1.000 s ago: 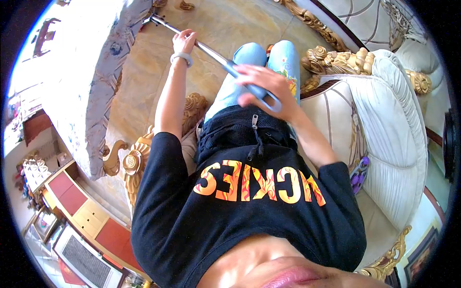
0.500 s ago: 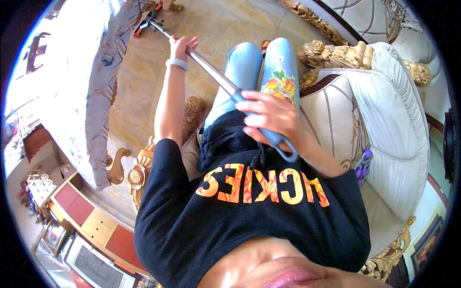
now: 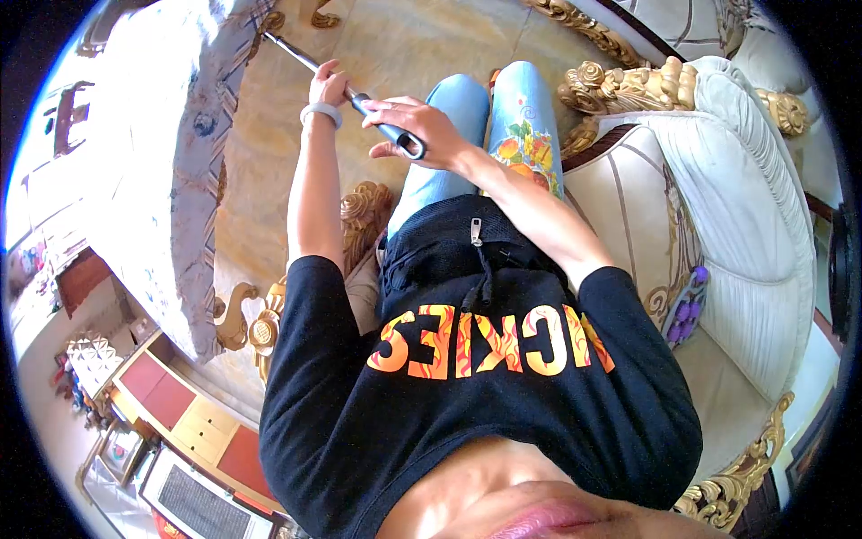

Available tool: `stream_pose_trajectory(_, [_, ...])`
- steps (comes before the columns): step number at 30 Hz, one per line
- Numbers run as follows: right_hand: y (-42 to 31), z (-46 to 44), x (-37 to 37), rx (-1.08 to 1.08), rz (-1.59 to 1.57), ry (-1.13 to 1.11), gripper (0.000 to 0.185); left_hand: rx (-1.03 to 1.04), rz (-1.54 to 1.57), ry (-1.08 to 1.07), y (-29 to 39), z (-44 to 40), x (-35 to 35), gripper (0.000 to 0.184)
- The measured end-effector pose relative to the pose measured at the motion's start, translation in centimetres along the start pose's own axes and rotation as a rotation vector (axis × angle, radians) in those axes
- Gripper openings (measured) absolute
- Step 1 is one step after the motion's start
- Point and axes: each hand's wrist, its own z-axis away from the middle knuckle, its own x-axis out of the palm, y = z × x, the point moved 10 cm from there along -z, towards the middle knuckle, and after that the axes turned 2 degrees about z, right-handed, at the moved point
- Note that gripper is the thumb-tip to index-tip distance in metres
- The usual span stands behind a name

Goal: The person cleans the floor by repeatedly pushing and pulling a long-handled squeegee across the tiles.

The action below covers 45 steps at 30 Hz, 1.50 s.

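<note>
A mop's metal pole (image 3: 294,51) slants across the upper left, its far end passing beneath the edge of a cloth-covered table (image 3: 193,135); the mop head is hidden there. My left hand (image 3: 329,85), with a pale band at the wrist, is closed around the pole. Nearer to me, my right hand (image 3: 415,132) grips the blue-grey handle (image 3: 391,132), whose hollow end points back toward my body. Both hands are over the floor and my left knee, forward of my lap. On my lap lies a black pouch (image 3: 449,247) with a zip.
Tiled floor (image 3: 287,117) stretches ahead. I sit on a cushioned sofa (image 3: 620,193) with gold carved armrests (image 3: 628,94). A purple beaded item (image 3: 687,310) lies on it at my right. Carved gold table legs (image 3: 235,319) stand at the left, with a red-and-cream cabinet (image 3: 193,413) behind.
The mop has moved forward and left, its head going from view under the table edge. My right hand has travelled forward with the handle, closer to my left hand.
</note>
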Motion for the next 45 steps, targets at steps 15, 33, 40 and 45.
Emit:
stream_pose_trajectory(15, [-16.3,9.8,-22.6,-0.081,0.150,-0.106,0.057,0.984,-0.960,-0.146,4.3,8.5,6.8,0.006])
stream_pose_trajectory(33, [-14.8,6.6,-33.5,-0.307,-0.655,0.001,0.012,0.537,-0.432,-0.340,9.4,13.9,11.6,0.022])
stream_pose_trajectory(40, [-11.9,-1.3,-36.1,-0.082,-0.651,0.141,0.011,0.619,-0.468,-0.347,12.3,10.3,11.6,0.017])
stream_pose_trajectory(45, [-12.9,-3.9,-35.3,0.044,-0.641,0.066,0.010,0.196,-0.372,-0.358,11.6,8.7,9.8,0.032])
